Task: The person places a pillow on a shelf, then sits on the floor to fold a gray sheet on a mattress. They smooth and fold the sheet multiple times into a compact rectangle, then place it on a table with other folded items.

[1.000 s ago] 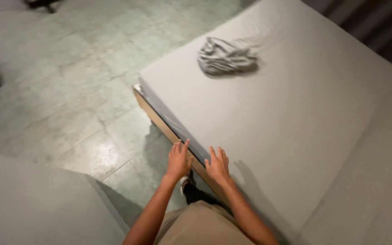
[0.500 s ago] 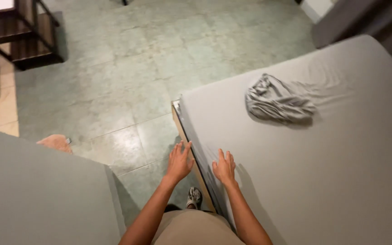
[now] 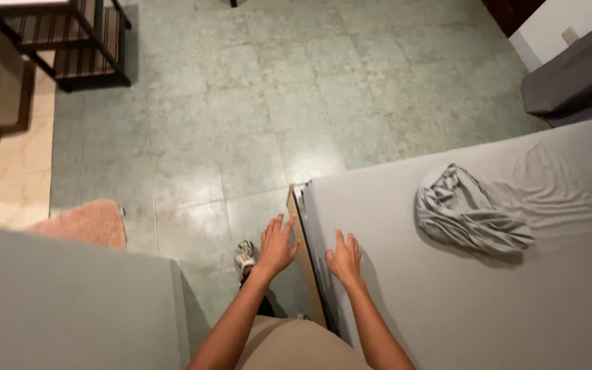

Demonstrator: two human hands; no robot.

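My left hand hangs with fingers spread just left of the bed's wooden side rail, over the floor. My right hand rests flat, fingers apart, on the edge of the grey fitted sheet covering the mattress, close to its corner. Neither hand holds anything. A crumpled grey cloth lies on the mattress to the right, well apart from both hands.
A second grey mattress surface fills the lower left. Green tiled floor spreads ahead, with a pink mat, a dark wooden stand at top left, and dark grey furniture at top right. My shoe shows below.
The view has swung left, so the bed now sits further right. My left hand has come off the mattress edge and hovers beside the rail; the right hand stays on the sheet.
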